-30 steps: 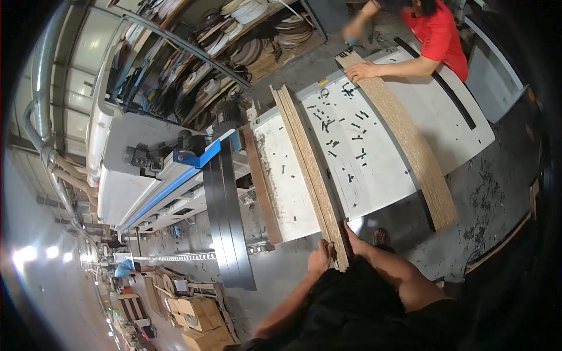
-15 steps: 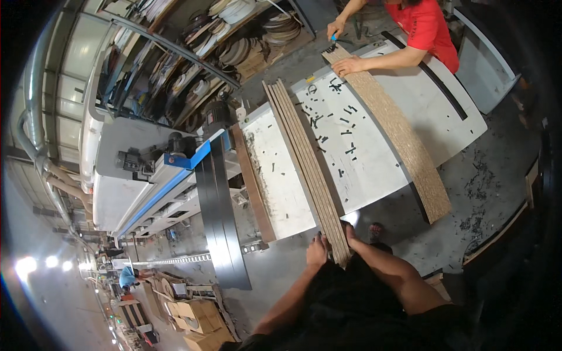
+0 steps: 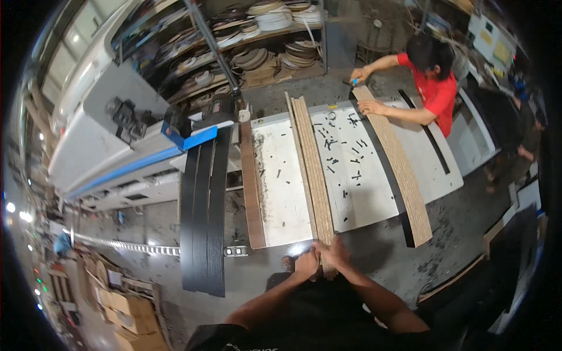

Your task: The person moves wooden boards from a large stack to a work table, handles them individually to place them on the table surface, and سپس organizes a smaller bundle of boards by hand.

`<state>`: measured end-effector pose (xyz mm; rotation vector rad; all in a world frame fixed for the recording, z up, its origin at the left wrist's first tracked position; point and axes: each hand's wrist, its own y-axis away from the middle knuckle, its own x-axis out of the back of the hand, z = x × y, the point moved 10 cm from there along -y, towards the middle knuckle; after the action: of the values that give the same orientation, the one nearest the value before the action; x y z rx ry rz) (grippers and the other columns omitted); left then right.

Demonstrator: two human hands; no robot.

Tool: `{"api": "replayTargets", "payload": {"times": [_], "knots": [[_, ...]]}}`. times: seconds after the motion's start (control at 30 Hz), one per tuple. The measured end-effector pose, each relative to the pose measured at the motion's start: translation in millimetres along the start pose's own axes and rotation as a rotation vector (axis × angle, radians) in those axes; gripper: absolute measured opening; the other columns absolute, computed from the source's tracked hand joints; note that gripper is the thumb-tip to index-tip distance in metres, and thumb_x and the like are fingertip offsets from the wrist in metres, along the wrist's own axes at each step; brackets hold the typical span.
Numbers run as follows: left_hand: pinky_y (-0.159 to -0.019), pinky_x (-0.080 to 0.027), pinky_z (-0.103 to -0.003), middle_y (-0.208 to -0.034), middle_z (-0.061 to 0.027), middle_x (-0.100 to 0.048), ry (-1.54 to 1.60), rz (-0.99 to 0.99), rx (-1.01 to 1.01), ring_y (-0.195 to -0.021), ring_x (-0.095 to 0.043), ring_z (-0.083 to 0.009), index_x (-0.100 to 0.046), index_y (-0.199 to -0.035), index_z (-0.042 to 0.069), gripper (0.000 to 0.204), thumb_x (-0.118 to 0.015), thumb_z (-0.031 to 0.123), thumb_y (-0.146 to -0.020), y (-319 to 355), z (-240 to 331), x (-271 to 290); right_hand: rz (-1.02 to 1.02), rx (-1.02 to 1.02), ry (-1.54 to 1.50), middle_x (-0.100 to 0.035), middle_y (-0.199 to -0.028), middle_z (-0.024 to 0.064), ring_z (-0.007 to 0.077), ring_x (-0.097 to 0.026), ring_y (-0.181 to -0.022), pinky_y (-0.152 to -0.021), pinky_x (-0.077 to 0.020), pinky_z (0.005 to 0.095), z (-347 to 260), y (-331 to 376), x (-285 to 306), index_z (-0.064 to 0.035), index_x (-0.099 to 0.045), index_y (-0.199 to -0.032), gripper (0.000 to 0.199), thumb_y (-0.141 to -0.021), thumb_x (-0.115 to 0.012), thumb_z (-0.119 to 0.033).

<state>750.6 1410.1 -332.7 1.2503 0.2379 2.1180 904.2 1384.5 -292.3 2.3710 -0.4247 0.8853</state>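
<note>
Tan boards (image 3: 317, 175) in curled fingers (image 3: 324, 248)

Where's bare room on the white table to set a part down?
Barest: between the wider tan board and black strip; also the lower right of the gap between that board and held strips. Lightly littered: between held strips and brown strip. Crowded: that gap's upper part, strewn with black scraps, and the board's far end, by a co-worker's hand.
</note>
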Motion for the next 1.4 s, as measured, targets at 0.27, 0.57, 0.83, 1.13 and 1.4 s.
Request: {"api": "replayTargets", "payload": {"times": [0.27,0.57,0.83,1.13,1.4], "knots": [[-0.093,-0.057,-0.051,-0.119,-0.024,-0.074,0.045,0.046,-0.561,-0.107,-0.072,-0.042,-0.074,-0.13,0.013,0.04,-0.057,0.037,-0.103,-8.4,-77.9,127.0,0.272,-0.007,0.194,-0.068,-0.118,0.0284,0.0475,-0.068,-0.111,-0.094,-0.0544,0.0548,-40.9,13.5,-20.4,0.0054,-0.042,-0.138,0.085,-0.082,-0.085,-0.042],[-0.101,-0.049,-0.053,-0.109,-0.0318,-0.072,0.026,0.96,0.566,-0.115,-0.067,-0.0477,-0.075,-0.107,-0.009,0.074,-0.06,0.063,-0.099,36.7,-502.7,445.7,0.259,-0.078,0.184,-0.06,-0.125,0.0278,0.0534,-0.067,-0.105,-0.091,-0.0525,0.0578,-62.1,20.5,-9.7,0.0011,-0.043,-0.133,0.076,-0.084,-0.082,-0.041],[-0.104,-0.05,-0.051,-0.117,-0.0343,-0.072,0.263,0.668,0.542,-0.119,-0.067,-0.0493,-0.074,-0.121,-0.006,0.09,-0.055,0.077,-0.096,13.8,-449.9,434.7,0.34,-0.1,0.229,-0.059,-0.127,0.0278,0.053,-0.065,-0.109,-0.093,-0.051,0.0598,-43.9,21.2,0.5,0.0008,-0.044,-0.134,0.075,-0.084,-0.081,-0.041],[-0.104,-0.049,-0.051,-0.118,-0.0396,-0.07,0.369,0.576,0.52,-0.118,-0.067,-0.0517,-0.072,-0.118,-0.015,0.102,-0.058,0.082,-0.09,-10.6,-448.3,387.3,0.326,-0.1,0.153,-0.06,-0.129,0.0271,0.0548,-0.063,-0.111,-0.092,-0.0507,0.062,-54.5,21.3,-3.6,-0.0021,-0.042,-0.135,0.076,-0.083,-0.083,-0.04],[-0.106,-0.049,-0.054,-0.117,-0.0344,-0.072,0.127,0.547,0.5,-0.119,-0.067,-0.0494,-0.076,-0.117,-0.004,0.093,-0.05,0.082,-0.094,-14.1,-378.9,382.7,0.326,-0.071,0.193,-0.058,-0.132,0.0252,0.0497,-0.065,-0.112,-0.09,-0.0529,0.0598,-26.8,15.0,-12.9,-0.003,-0.041,-0.144,0.085,-0.082,-0.082,-0.044]]}}
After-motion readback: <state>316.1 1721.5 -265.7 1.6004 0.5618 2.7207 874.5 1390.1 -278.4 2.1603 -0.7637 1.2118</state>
